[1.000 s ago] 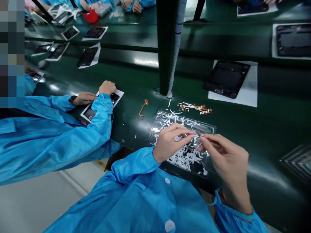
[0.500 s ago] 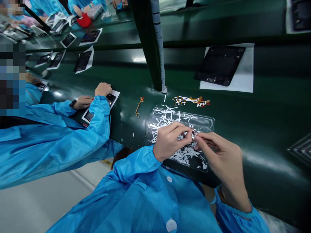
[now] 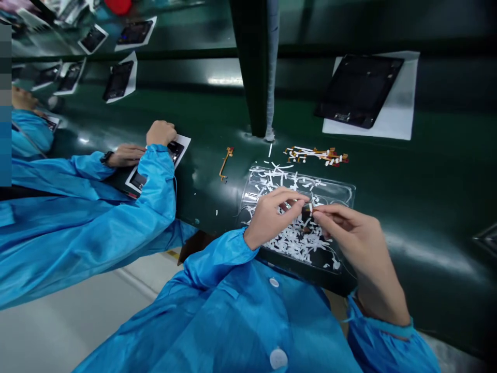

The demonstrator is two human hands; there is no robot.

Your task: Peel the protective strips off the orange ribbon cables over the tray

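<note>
Head view: our left hand (image 3: 272, 217) and right hand (image 3: 349, 233) pinch one small part (image 3: 309, 208) between fingertips over the clear tray (image 3: 345, 187) of white scraps (image 3: 295, 241) on the bench (image 3: 427, 176); best grip firmly and peel slowly.

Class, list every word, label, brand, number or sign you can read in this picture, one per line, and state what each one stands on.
No text can be read anywhere.
Dark flat panel on white paper sheet: no legible marking.
Clear plastic tray of white paper slivers: slivers are blank.
Small panels along the green belt: too small and blurred.
Co-worker's dark wristwatch: face unreadable.
Left hand and right hand pinch a tiny part bearing no visible print.
</note>
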